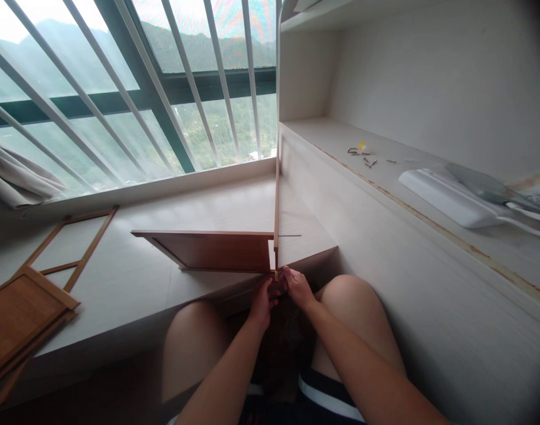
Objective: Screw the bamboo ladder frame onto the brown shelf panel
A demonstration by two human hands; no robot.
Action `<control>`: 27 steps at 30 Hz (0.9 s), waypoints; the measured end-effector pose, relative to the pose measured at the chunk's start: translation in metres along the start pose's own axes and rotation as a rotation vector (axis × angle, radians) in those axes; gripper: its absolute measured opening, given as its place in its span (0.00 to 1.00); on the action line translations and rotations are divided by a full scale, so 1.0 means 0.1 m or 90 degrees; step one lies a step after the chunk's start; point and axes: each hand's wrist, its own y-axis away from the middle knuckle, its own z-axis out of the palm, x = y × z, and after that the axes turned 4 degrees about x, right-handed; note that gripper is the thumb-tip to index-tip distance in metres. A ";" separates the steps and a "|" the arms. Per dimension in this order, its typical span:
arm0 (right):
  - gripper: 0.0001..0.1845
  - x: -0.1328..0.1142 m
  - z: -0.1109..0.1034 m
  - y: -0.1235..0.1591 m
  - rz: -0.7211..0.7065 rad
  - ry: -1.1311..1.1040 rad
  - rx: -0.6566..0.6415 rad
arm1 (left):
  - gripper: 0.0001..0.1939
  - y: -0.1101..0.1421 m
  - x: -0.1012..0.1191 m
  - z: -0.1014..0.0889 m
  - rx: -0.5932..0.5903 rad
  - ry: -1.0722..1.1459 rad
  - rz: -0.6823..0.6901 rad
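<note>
A brown wooden panel (216, 251) stands on edge on the pale window ledge (132, 283). A thin wooden side piece (277, 195) rises upright at its right end. My left hand (261, 301) and my right hand (297, 287) meet at the bottom corner where the two pieces join, at the ledge's front edge. The fingers of both are curled and pinched at that corner. What they pinch is too small to make out. A thin metal pin (290, 235) sticks out to the right of the upright piece.
More wooden frame parts (26, 307) lie at the left of the ledge. A white shelf unit (385, 195) stands on the right, with small screws and hardware (362, 154) and a white flat device (447, 198) on it. A barred window (132, 88) is behind. My bare knees are below.
</note>
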 end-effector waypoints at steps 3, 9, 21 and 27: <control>0.32 0.01 0.01 -0.01 0.002 0.003 0.002 | 0.19 -0.02 -0.02 -0.01 -0.002 0.000 -0.009; 0.34 0.02 0.00 -0.01 0.019 0.025 -0.027 | 0.19 -0.02 -0.03 -0.02 0.001 -0.010 -0.021; 0.30 -0.29 -0.20 0.09 -0.029 -0.067 0.129 | 0.20 -0.02 -0.07 -0.03 0.023 -0.067 -0.041; 0.27 -0.94 -0.72 0.09 -0.142 -0.163 0.200 | 0.19 -0.02 -0.09 -0.02 0.023 -0.104 -0.042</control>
